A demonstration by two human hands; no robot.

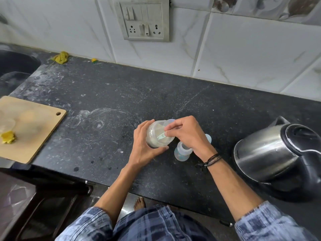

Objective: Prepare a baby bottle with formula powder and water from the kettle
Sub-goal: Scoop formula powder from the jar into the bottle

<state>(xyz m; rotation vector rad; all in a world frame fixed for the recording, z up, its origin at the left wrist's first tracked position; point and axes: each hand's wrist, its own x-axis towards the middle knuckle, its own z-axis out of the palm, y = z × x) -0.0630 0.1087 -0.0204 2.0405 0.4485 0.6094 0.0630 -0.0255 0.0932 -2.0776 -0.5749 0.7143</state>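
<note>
- The fingers (171,128) of the right hand (188,134) are pressed together, pinching the handle of a pale green scoop (161,136) that reaches down into the open mouth of a jar.
- The left hand (144,146) wraps around the clear jar (157,134), thumb on the near side and fingers curled behind it, holding it tilted above the counter with its mouth toward the right hand.
- Inside the jar lies a whitish powder (152,140), heaped toward the lower side; the scoop's bowl sits within it.
- No writing can be read on the jar.
- The baby bottle (182,152) stands open on the dark counter (121,94) just below the right hand, clear with a bluish print too small to make out; what it holds cannot be told.
- A pale blue round lid (208,138) shows just behind the right hand, partly hidden.
- The steel kettle (271,153), lid closed and with a black handle, stands to the right, well apart from the bottle; a small mark on its side is too blurred to read.
- A wooden board (34,133) at the left carries a yellow scrap (7,137).
- On the tiled wall sits a switch panel (144,20) with two sockets.
</note>
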